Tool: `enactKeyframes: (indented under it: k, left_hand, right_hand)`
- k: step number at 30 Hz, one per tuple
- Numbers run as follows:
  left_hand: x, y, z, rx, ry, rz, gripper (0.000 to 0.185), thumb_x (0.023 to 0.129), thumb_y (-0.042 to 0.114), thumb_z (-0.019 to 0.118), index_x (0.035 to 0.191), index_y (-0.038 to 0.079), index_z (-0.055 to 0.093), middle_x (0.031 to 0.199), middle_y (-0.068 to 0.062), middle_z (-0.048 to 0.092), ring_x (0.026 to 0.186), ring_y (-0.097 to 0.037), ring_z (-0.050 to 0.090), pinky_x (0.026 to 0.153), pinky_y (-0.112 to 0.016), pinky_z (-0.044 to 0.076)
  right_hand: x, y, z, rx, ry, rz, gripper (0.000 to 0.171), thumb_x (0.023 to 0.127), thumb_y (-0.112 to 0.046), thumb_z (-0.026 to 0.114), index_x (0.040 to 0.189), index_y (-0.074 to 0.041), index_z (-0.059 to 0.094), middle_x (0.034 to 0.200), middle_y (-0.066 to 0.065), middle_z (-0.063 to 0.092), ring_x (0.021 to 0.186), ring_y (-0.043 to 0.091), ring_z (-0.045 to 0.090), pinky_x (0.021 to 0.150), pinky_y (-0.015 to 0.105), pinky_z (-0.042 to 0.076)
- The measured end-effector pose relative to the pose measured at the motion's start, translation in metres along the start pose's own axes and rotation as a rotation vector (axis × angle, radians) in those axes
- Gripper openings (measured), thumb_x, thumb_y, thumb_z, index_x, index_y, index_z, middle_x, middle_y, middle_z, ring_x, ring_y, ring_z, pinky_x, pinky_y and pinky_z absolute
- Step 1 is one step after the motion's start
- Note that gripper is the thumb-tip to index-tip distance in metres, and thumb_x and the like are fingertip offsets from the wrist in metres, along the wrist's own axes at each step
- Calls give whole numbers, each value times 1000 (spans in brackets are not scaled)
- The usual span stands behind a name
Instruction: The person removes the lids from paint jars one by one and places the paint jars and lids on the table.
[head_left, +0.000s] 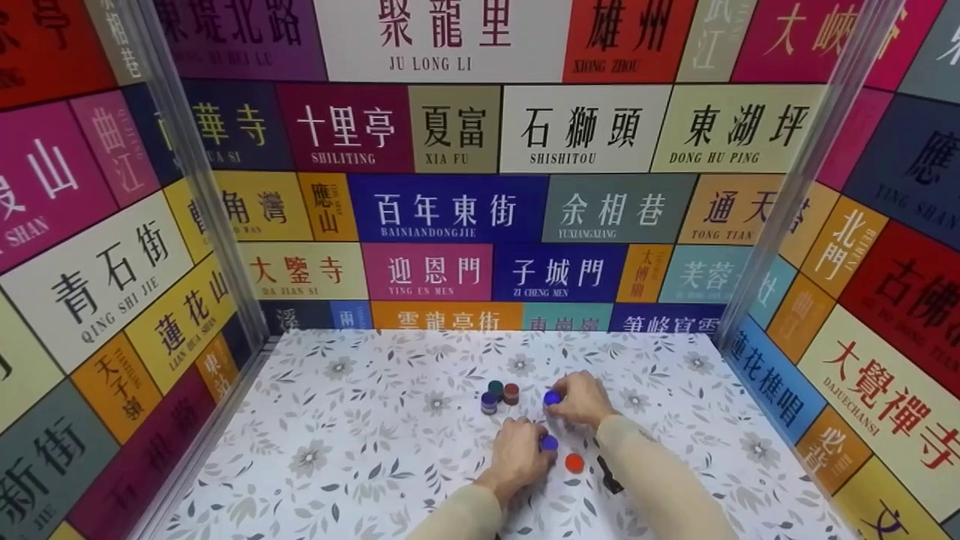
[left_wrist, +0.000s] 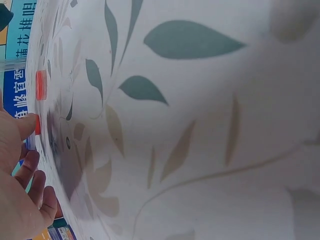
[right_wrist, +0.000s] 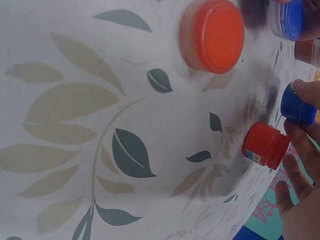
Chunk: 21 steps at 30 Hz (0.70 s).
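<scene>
In the head view my right hand (head_left: 581,397) pinches a small blue paint pot (head_left: 553,398) between thumb and fingers. The right wrist view shows that blue pot (right_wrist: 298,103) close beside an orange pot (right_wrist: 265,145) with a small label. Nearer to me, my left hand (head_left: 517,454) has its thumb and fingers around another blue-topped pot (head_left: 549,443). Its clear side shows at the top of the right wrist view. An orange-topped pot (head_left: 574,463) sits on the table just right of my left hand.
Left of my right hand, a close cluster holds a green pot (head_left: 495,388), a brownish-red pot (head_left: 511,394) and a blue pot (head_left: 490,403). The table (head_left: 337,450) has a leaf-and-flower cover. Colourful sign-printed panels (head_left: 450,210) enclose its back and sides.
</scene>
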<state>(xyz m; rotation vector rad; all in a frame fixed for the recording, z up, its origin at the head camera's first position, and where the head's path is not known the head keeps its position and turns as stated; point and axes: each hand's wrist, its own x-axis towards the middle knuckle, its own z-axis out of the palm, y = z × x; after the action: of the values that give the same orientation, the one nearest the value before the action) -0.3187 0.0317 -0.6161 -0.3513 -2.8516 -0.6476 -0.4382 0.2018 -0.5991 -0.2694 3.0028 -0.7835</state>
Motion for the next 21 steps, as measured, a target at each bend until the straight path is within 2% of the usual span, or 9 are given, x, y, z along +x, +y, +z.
enactKeyframes:
  k: [4, 8, 14, 16, 21]
  left_hand:
    - [1, 1, 3, 23, -13, 0, 25, 89, 35, 91, 106, 17, 87, 101, -4, 77, 95, -26, 66, 90, -43, 58]
    - [0, 3, 6, 63, -5, 14, 25, 89, 37, 91, 105, 19, 87, 101, -3, 77, 95, -26, 66, 88, -43, 58]
    - [1, 5, 11, 99, -10, 17, 27, 89, 40, 91, 107, 20, 87, 104, -3, 78, 98, -26, 66, 88, -44, 57]
    - [1, 5, 13, 102, -8, 9, 27, 89, 40, 91, 107, 20, 87, 104, -3, 78, 99, -26, 66, 89, -44, 56]
    - [0, 3, 19, 123, 49, 7, 24, 87, 40, 91, 99, 20, 86, 98, -4, 77, 96, -27, 66, 85, -45, 56]
  right_hand:
    - [-2, -1, -1, -54, 10, -20, 28, 84, -29, 96, 107, -14, 89, 102, 3, 83, 100, 25, 74, 106, 51, 58]
    - [-11, -8, -7, -100, 16, -42, 31, 87, -28, 92, 110, -9, 88, 106, 8, 84, 108, 33, 73, 111, 55, 50]
    - [-23, -20, -14, -82, 18, -30, 38, 88, -29, 93, 117, -6, 86, 113, 11, 83, 115, 38, 71, 113, 57, 43]
    - [-20, -18, -11, -78, 18, -37, 38, 89, -29, 92, 117, -6, 86, 114, 12, 82, 114, 38, 70, 112, 58, 44]
    - [-4, -5, 4, -67, 25, -25, 34, 85, -30, 91, 111, -8, 87, 107, 8, 83, 111, 35, 69, 111, 63, 42]
